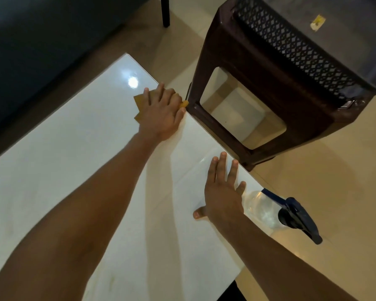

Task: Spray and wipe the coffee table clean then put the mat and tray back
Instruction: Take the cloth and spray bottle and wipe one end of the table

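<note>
The glossy white coffee table [74,159] fills the left and middle of the head view. My left hand [162,111] presses a yellow-brown cloth [138,101] flat on the table near its far right edge, fingers straight over it. My right hand [223,192] lies flat on the table near the right edge, fingers spread, holding nothing. A clear spray bottle [263,208] with a dark blue trigger head [297,216] stands on the floor just right of the table, beside my right hand. No mat or tray is visible.
A dark brown plastic stool [248,83] stands close against the table's right edge, carrying a dark item with a small yellow label. A dark sofa [41,51] lies beyond the table at the left. Beige floor tiles [323,170] spread to the right.
</note>
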